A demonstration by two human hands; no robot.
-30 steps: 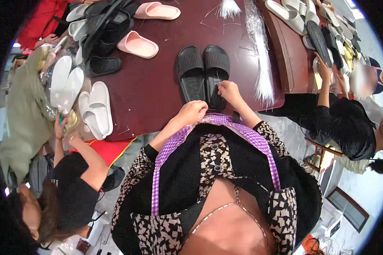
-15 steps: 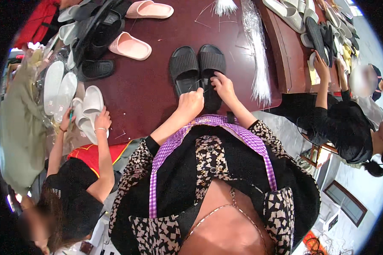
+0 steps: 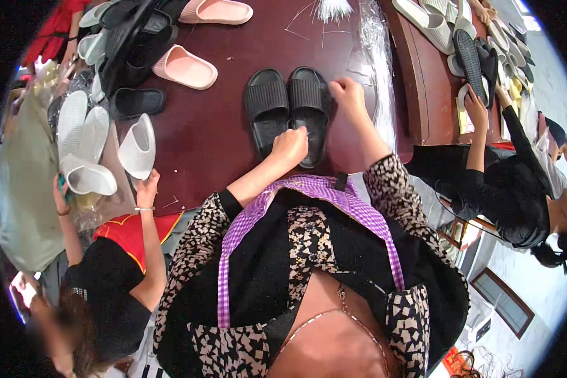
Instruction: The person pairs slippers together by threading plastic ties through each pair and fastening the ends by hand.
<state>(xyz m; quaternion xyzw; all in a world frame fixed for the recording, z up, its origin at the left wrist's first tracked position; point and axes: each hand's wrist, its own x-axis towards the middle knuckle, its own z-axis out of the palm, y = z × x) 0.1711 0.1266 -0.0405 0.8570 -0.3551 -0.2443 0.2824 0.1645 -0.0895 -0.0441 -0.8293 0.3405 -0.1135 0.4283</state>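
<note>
A pair of black ribbed slide slippers lies side by side in front of me, toes pointing away: the left slipper (image 3: 266, 94) and the right slipper (image 3: 310, 93). My left hand (image 3: 290, 147) is closed in a pinch over the inner edges near their heels. Whatever it grips is too thin to make out, though a faint light speck shows at its fingertips. My right hand (image 3: 348, 94) is raised just beyond the right slipper's outer side, apart from it, with fingers curled together. Any thin strand in those fingers cannot be seen.
Bundled white strands (image 3: 384, 94) in clear plastic lie to the right, another white tuft (image 3: 334, 9) behind. Pink slippers (image 3: 186, 67) and piled black ones (image 3: 137, 103) stand left. A co-worker at left handles white slippers (image 3: 138, 148); another at right holds a black slipper (image 3: 469, 60).
My right hand has moved from the right slipper's strap up and outward to the right. My left hand stays by the heels. The left co-worker has separated the two white slippers.
</note>
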